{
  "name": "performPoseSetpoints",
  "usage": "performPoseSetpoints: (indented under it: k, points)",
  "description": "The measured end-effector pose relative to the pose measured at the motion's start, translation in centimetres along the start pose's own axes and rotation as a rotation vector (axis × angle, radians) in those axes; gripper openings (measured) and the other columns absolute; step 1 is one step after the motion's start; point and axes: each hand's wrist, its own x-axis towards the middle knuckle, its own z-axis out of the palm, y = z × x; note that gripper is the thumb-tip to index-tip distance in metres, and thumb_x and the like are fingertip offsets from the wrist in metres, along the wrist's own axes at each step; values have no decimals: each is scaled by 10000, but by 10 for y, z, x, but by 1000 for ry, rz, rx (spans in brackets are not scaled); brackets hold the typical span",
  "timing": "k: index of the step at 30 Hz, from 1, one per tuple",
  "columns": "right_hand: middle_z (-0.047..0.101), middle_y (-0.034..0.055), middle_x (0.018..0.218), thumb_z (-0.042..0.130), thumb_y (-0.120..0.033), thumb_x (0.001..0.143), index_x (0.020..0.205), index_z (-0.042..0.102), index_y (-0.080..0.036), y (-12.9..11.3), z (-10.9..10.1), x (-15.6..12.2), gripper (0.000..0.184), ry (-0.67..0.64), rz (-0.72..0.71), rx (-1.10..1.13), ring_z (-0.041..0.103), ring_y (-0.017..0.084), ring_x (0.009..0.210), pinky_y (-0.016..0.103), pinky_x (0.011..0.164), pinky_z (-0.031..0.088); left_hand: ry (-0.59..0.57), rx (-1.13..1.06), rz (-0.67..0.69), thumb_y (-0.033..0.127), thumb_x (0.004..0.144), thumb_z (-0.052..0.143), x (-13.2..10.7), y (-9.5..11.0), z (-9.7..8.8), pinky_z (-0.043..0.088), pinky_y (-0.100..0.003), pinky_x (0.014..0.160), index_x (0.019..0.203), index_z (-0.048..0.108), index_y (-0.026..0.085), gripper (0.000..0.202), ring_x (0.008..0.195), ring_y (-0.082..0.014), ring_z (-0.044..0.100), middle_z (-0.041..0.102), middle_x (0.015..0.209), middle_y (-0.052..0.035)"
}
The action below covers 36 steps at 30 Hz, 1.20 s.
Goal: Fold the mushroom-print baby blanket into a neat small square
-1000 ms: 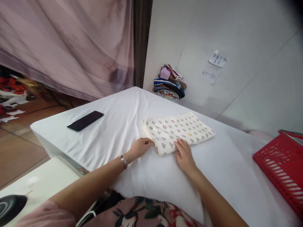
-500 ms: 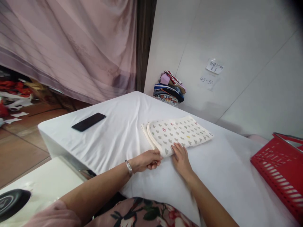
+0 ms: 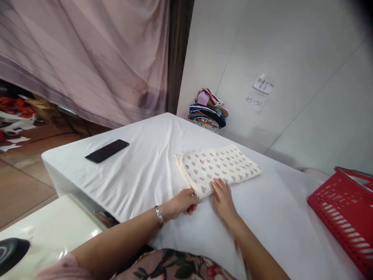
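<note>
A folded cream cloth [image 3: 217,168] printed with small grey and coloured shapes lies on the white-covered table [image 3: 145,175]. My left hand [image 3: 182,201] is curled at the cloth's near left corner, fingers pinching its edge. Flat on the near edge of the cloth just to the right rests my right hand [image 3: 223,196], fingers stretched out and pressing down. A silver bracelet sits on my left wrist.
A black phone [image 3: 107,150] lies at the table's left. A stack of folded clothes [image 3: 209,110] stands at the far corner by the wall. A red plastic basket [image 3: 345,212] sits at the right edge. A pink curtain hangs behind.
My left hand slid from the cloth's left side to its near corner and closed on the edge. My right hand stayed flat on the near edge, shifting slightly left.
</note>
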Motion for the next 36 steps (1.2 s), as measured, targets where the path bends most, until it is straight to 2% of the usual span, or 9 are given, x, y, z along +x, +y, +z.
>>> performPoseSetpoints:
  k: [4,8,13,19,22,24,29,32,36]
  points:
    - [486,70,1319,378,-67,742,1232,510,-217,-5,-9,15,529,-1,7,71,346,261,1287,570,1042,246,-16,-147,-27,322,663,587,0,3,-2,209,-180,348,702,435,185,208,366,-54,419,489,486,68]
    - [538,63,1265,414,-154,794,1171,565,-221,-14,-12,58,412,12,-46,199,406,239,1246,500,1034,324,3,-110,-35,276,674,552,3,-1,-3,236,-182,338,703,443,182,147,361,-62,441,516,504,58]
    - [610,71,1163,396,-102,758,1109,616,-172,-29,12,131,420,-59,-173,264,491,192,1163,397,1027,374,10,-117,-30,256,682,514,4,-6,-1,256,-188,326,778,456,179,135,360,-76,457,543,527,48]
    - [567,34,1241,392,-4,679,1213,544,-173,-37,44,195,580,-255,-413,137,445,172,1201,374,1068,301,-55,-122,-26,247,665,515,5,-13,-3,284,-188,333,713,456,177,103,358,-80,457,540,510,35]
    - [586,39,1213,415,9,674,1204,553,-168,-38,52,214,576,-335,-454,48,433,200,1205,371,1036,314,-74,-131,-29,244,660,528,5,-14,-4,291,-186,339,710,458,181,106,355,-80,453,536,499,38]
    - [626,48,1126,443,1,677,1160,586,-175,-39,55,222,533,-380,-486,10,481,203,1135,353,996,332,-96,-131,-31,234,657,526,5,-14,-4,299,-188,334,722,468,183,101,340,-80,440,532,486,44]
    - [644,36,856,488,-66,736,896,675,-204,-43,54,240,282,-511,-584,-24,544,178,893,311,869,358,-127,-144,-79,218,635,546,6,-12,-4,327,-184,325,737,483,182,125,322,-86,449,531,478,52]
    - [635,35,821,468,-58,756,785,660,-182,-44,57,251,230,-495,-572,1,538,166,834,283,820,359,-191,-220,-142,217,615,559,8,-15,-3,334,-175,311,755,461,184,174,321,-93,463,554,482,40]
    - [645,31,820,478,-63,761,784,648,-175,-44,66,254,204,-480,-521,46,546,161,806,268,791,364,-286,-332,-214,237,579,582,11,-20,-2,343,-168,286,792,436,186,263,326,-109,484,579,484,18]
